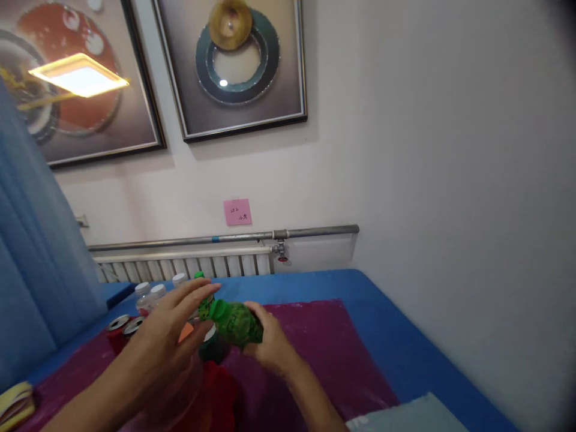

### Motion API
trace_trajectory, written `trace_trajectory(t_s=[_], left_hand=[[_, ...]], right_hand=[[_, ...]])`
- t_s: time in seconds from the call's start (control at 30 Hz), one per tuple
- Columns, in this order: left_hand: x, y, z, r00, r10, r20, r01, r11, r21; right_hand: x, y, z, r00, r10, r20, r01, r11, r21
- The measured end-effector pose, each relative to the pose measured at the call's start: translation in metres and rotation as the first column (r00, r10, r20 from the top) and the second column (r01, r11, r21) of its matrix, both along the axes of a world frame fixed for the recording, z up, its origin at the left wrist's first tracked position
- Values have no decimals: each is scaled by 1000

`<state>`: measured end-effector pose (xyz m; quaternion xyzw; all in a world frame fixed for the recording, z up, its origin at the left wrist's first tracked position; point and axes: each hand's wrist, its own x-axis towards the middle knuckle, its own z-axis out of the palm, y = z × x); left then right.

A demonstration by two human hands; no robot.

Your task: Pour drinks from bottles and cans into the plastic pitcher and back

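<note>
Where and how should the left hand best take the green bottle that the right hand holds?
Probably by the bright green cap, from the left: the green bottle is tilted, cap toward the left hand, and the right hand grips its other end.

1. Pink note (237,212) on the white wall (315,192), above the grey pipe (180,242) – handwriting in dark strokes, its upper line reading "252".
2. Same pink note, lower line – a couple of small handwritten characters set toward the right, too small to read for certain.
3. Green bottle (237,324) in the right hand (270,345): dark lettering or print shows on its green wrap, too blurred to make out any word or brand.
</note>
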<state>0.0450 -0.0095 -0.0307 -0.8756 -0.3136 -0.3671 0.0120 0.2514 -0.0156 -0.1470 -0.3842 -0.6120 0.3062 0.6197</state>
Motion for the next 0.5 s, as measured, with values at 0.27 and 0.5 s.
trace_trajectory(t_s=[0.27, 0.5], left_hand=[[17, -2, 25, 969, -69, -239, -15, 943, -333], [19, -13, 34, 988, 113, -102, -134, 962, -238]], right_hand=[[8, 4, -7, 990, -6, 140, 0, 999, 39], [10, 6, -8, 985, -73, 153, 62, 995, 78]])
